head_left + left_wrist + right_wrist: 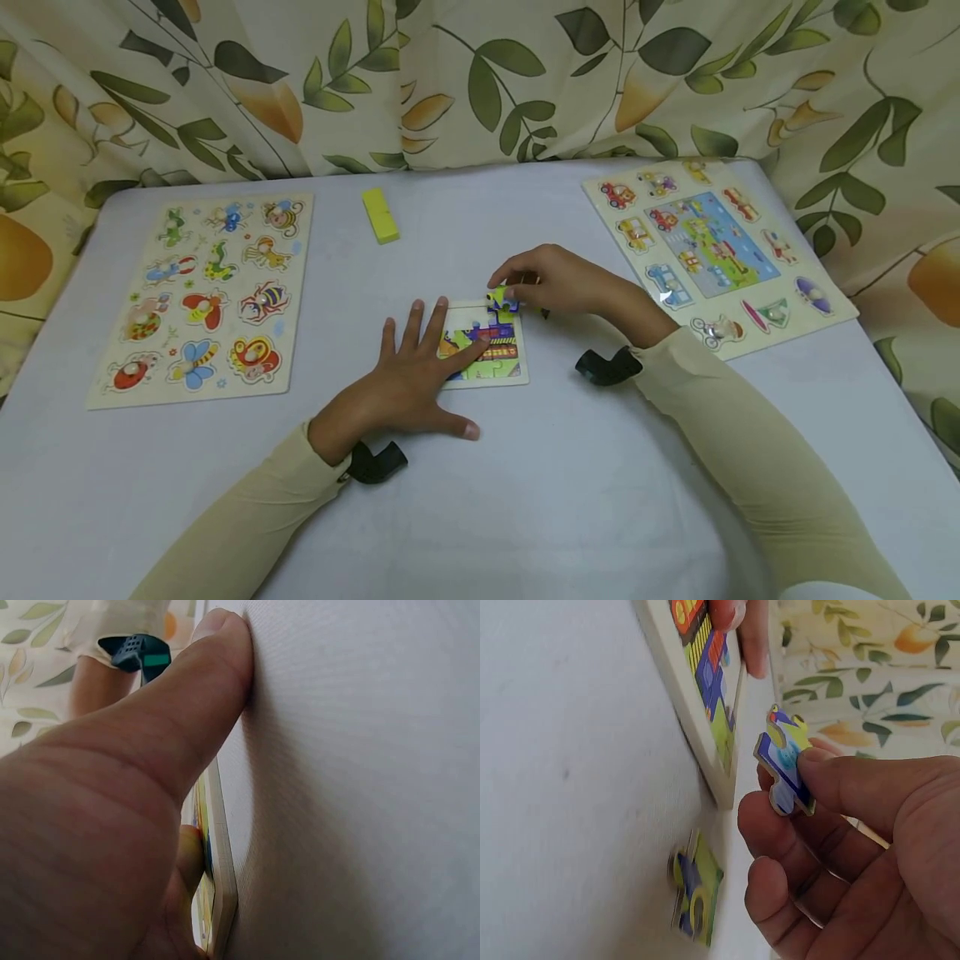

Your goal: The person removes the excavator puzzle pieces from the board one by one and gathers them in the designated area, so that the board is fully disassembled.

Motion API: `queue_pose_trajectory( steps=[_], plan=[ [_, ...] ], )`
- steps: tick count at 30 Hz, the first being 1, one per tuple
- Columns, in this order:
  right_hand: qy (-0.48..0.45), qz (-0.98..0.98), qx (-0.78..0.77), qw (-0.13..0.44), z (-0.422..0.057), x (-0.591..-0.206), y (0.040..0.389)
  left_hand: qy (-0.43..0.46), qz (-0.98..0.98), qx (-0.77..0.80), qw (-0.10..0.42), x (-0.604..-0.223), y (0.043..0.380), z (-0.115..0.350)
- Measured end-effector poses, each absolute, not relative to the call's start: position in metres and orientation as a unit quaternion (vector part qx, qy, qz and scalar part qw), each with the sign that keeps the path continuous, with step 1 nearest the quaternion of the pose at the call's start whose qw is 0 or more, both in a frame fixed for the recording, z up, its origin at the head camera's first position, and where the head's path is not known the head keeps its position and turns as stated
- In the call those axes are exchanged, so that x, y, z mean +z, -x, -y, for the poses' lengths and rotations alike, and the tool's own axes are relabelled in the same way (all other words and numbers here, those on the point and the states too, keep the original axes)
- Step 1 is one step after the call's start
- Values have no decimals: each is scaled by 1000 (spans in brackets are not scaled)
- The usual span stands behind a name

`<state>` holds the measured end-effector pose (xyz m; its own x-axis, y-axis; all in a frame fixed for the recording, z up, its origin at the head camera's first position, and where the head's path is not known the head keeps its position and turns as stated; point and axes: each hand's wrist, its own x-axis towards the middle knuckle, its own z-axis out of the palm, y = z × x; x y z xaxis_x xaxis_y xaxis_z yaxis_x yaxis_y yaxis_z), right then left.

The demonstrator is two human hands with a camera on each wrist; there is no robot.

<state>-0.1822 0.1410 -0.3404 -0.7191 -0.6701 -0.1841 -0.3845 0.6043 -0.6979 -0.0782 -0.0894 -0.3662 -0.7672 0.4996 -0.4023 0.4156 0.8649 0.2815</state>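
A small jigsaw puzzle in a pale wooden tray (523,367) lies at the middle of the table, partly filled with a colourful picture. My left hand (408,387) is spread flat, its index finger laid over the picture and its thumb (202,690) out on the cloth. Over the tray's far right corner, my right hand (562,283) pinches a yellow, blue and purple jigsaw piece (784,761) between thumb and fingers. Below that hand, a second jigsaw piece (697,889) rests on the cloth, mostly hidden in the head view.
To the left lies an insect peg board (225,300); a vehicle peg board (720,250) sits at the back right. A yellow block (380,215) is beyond the tray. Leaf-patterned curtains (480,83) hang along the table's back edge.
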Motion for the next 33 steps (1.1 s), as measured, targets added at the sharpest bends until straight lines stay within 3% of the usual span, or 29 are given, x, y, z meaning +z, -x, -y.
queue_pose_trajectory(
  steps=[33],
  plan=[
    [235,-891,-328,209,-209,-336,178,-245,-936,114,226,-371,77,91]
  ],
)
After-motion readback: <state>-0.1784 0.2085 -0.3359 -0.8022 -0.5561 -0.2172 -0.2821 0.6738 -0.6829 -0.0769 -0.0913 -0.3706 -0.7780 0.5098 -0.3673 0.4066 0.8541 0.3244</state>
